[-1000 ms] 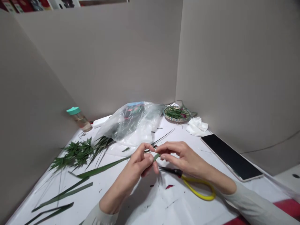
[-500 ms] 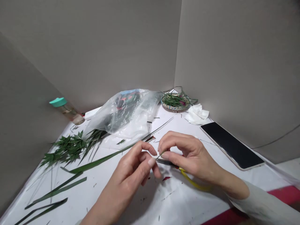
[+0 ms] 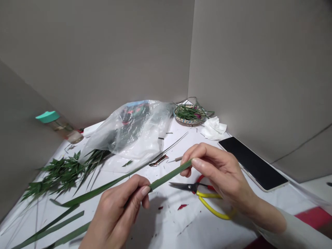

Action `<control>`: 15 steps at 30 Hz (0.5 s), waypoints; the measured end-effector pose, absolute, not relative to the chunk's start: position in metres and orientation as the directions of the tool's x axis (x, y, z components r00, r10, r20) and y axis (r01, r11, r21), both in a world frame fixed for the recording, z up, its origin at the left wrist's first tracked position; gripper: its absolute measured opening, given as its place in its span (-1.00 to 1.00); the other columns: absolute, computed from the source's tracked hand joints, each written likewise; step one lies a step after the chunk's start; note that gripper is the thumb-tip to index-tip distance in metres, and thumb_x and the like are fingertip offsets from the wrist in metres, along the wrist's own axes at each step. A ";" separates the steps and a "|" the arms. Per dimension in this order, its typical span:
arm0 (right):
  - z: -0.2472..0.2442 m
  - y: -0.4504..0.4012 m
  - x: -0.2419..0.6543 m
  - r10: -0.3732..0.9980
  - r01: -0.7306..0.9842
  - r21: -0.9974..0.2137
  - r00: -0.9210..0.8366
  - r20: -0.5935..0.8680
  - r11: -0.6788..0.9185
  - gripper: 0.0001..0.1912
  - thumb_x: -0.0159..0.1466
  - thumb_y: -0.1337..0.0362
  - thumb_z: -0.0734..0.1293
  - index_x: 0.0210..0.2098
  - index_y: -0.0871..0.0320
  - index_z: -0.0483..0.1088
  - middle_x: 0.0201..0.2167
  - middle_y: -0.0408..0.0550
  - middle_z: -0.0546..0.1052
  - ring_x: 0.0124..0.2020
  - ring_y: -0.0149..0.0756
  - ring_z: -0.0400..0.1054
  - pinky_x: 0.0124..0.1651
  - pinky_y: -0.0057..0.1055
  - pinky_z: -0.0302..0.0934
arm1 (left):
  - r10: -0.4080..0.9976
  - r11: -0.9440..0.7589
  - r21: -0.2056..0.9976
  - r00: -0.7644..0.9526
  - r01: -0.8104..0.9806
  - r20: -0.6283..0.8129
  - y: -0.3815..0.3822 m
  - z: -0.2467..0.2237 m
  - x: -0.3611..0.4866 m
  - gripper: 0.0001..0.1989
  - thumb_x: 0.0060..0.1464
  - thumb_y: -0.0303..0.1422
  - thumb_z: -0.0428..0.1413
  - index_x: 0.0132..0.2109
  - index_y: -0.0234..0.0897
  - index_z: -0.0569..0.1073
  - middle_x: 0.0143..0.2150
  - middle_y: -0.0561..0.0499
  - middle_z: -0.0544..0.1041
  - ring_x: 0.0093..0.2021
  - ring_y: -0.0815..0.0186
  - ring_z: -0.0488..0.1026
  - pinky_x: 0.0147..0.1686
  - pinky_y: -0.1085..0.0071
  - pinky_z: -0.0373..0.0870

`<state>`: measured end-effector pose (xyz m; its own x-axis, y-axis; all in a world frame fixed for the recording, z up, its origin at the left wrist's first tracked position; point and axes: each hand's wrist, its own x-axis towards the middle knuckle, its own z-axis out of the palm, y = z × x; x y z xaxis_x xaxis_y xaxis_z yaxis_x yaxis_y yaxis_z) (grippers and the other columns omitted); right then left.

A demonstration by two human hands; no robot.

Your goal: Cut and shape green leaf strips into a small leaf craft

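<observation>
Stretched between my two hands is a flat green leaf strip [image 3: 169,176], sloping up to the right. My left hand [image 3: 120,204] pinches its lower end between thumb and index finger. The upper end is in the pinch of my right hand [image 3: 218,173]. Scissors [image 3: 193,187] with yellow and red handles lie on the table beneath my right hand, which hides part of the grips. A thin pointed tool [image 3: 177,159] lies behind the right fingers, partly hidden. Long leaf strips [image 3: 88,197] rest to the left, some partly behind my left hand.
A clear plastic bag [image 3: 140,128] covers the stems of leafy sprigs [image 3: 62,171]. At the far left stands a teal-capped bottle [image 3: 61,128]. A round basket [image 3: 190,116] of cut leaves, a crumpled tissue [image 3: 214,128] and a phone [image 3: 254,162] are toward the right.
My hands have moved apart, and the leaf strip now shows its flat face between them. The scissors are more exposed. The view has shifted slightly, with things on the left moving leftward.
</observation>
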<state>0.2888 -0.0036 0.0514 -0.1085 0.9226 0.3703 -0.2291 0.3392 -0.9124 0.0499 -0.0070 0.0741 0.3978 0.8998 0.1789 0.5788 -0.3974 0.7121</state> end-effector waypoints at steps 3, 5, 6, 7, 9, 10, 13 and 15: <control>0.052 -0.003 0.289 0.927 -0.199 -0.919 -0.095 0.363 0.339 -0.83 0.41 0.31 0.30 -0.28 0.09 0.52 -0.32 -0.15 0.54 -0.31 -0.43 0.49 -0.19 -0.50 0.40 | 0.892 -0.426 0.702 0.394 0.571 0.221 -0.005 0.072 0.053 -0.63 0.33 -0.22 -0.01 -0.46 -0.17 0.41 -0.60 0.12 0.41 -0.63 0.41 0.32 -0.60 0.53 0.23; 0.053 -0.002 0.287 0.941 -0.193 -0.933 -0.096 0.325 0.303 -0.88 0.37 0.33 0.34 -0.28 0.08 0.52 -0.33 -0.17 0.56 -0.31 -0.43 0.49 -0.21 -0.54 0.40 | 0.897 -0.420 0.707 0.378 0.569 0.229 -0.006 0.069 0.055 -0.63 0.33 -0.21 0.00 -0.46 -0.17 0.41 -0.58 0.12 0.42 -0.63 0.42 0.30 -0.58 0.52 0.23; 0.054 -0.003 0.286 0.948 -0.191 -0.941 -0.100 0.303 0.281 -0.91 0.34 0.33 0.36 -0.29 0.08 0.53 -0.34 -0.17 0.57 -0.31 -0.44 0.50 -0.24 -0.56 0.40 | 0.903 -0.410 0.711 0.366 0.572 0.226 -0.007 0.068 0.057 -0.63 0.33 -0.20 0.00 -0.46 -0.17 0.41 -0.57 0.12 0.44 -0.63 0.42 0.30 -0.57 0.51 0.23; 0.054 -0.003 0.284 0.954 -0.188 -0.948 -0.105 0.280 0.257 -0.93 0.32 0.33 0.39 -0.30 0.08 0.54 -0.35 -0.17 0.58 -0.33 -0.44 0.50 -0.26 -0.57 0.40 | 0.911 -0.393 0.715 0.352 0.578 0.217 -0.008 0.066 0.058 -0.64 0.32 -0.20 0.01 -0.45 -0.17 0.41 -0.56 0.11 0.45 -0.62 0.41 0.29 -0.56 0.50 0.24; 0.053 -0.004 0.281 0.964 -0.177 -0.960 -0.118 0.240 0.217 -0.93 0.29 0.31 0.41 -0.33 0.09 0.56 -0.38 -0.17 0.60 -0.38 -0.45 0.50 -0.31 -0.59 0.40 | 0.919 -0.376 0.719 0.335 0.585 0.208 -0.010 0.064 0.060 -0.65 0.31 -0.21 0.02 -0.45 -0.17 0.42 -0.55 0.11 0.45 -0.61 0.41 0.30 -0.52 0.49 0.26; 0.052 -0.004 0.279 0.968 -0.168 -0.965 -0.116 0.224 0.203 -0.92 0.28 0.30 0.41 -0.34 0.09 0.57 -0.39 -0.16 0.61 -0.40 -0.45 0.51 -0.33 -0.58 0.40 | 0.916 -0.384 0.719 0.338 0.579 0.216 -0.011 0.064 0.061 -0.66 0.31 -0.22 0.02 -0.45 -0.17 0.42 -0.55 0.12 0.46 -0.61 0.41 0.30 -0.52 0.49 0.26; 0.051 -0.002 0.278 0.976 -0.136 -0.973 -0.087 0.198 0.185 -0.92 0.24 0.27 0.44 -0.39 0.08 0.57 -0.38 -0.14 0.66 -0.43 -0.41 0.52 -0.37 -0.55 0.40 | 0.903 -0.406 0.719 0.367 0.564 0.223 -0.011 0.063 0.064 -0.67 0.32 -0.26 0.00 -0.42 -0.17 0.45 -0.56 0.13 0.45 -0.63 0.43 0.31 -0.56 0.49 0.24; 0.051 0.000 0.280 0.977 -0.100 -0.975 -0.058 0.203 0.197 -0.91 0.21 0.27 0.46 -0.44 0.07 0.57 -0.41 -0.13 0.67 -0.43 -0.38 0.52 -0.39 -0.53 0.39 | 0.899 -0.412 0.710 0.381 0.571 0.216 -0.009 0.062 0.064 -0.69 0.33 -0.29 -0.02 -0.38 -0.18 0.47 -0.57 0.13 0.45 -0.64 0.42 0.36 -0.57 0.50 0.24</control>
<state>0.2803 -0.0003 0.0514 -0.0580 0.9775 0.2028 -0.0996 0.1965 -0.9754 0.0643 -0.0088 0.0618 0.3811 0.8990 0.2157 0.5711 -0.4124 0.7098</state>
